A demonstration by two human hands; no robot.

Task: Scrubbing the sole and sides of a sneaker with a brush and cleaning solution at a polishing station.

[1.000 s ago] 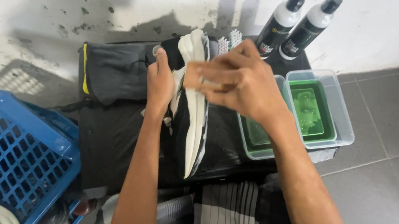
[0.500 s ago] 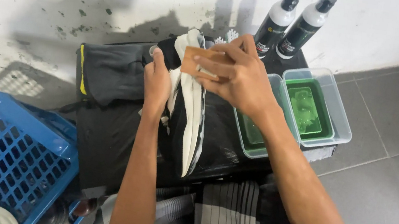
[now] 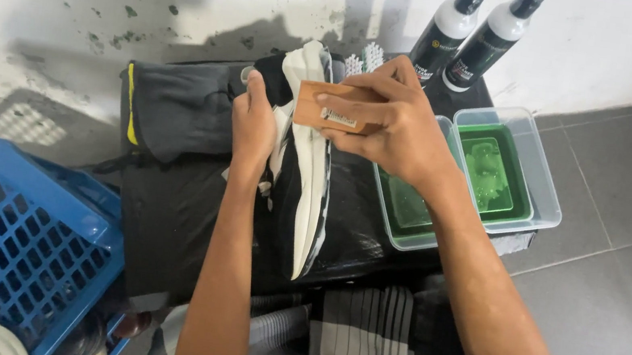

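Looking down from the head view, I saw my left hand (image 3: 254, 125) clenched around the upper of a black and white shoe (image 3: 306, 176), which was tipped on its side so that its pale sole faced right. The shoe rested on a low black table (image 3: 181, 217), its toe pointing back toward me and its heel toward the wall. My right hand (image 3: 392, 122) grasped a wooden brush (image 3: 333, 108), fingers wrapped over the top of the block, and I pressed it against the sole near the heel end. A dark cloth with a yellow stripe (image 3: 179, 107) lay on the table just beside my left hand. To the right of the shoe, touching the table's edge, sat 2 clear tubs (image 3: 539, 182) with green liquid inside them. Behind those, against the white wall, stood 2 black and white bottles (image 3: 469, 35) side by side. A white-bristled brush (image 3: 364, 62) poked up between the shoe and the bottles. A blue basket (image 3: 15, 236) stood on the floor at my left, and striped cloth (image 3: 360, 338) covered my lap below the table.
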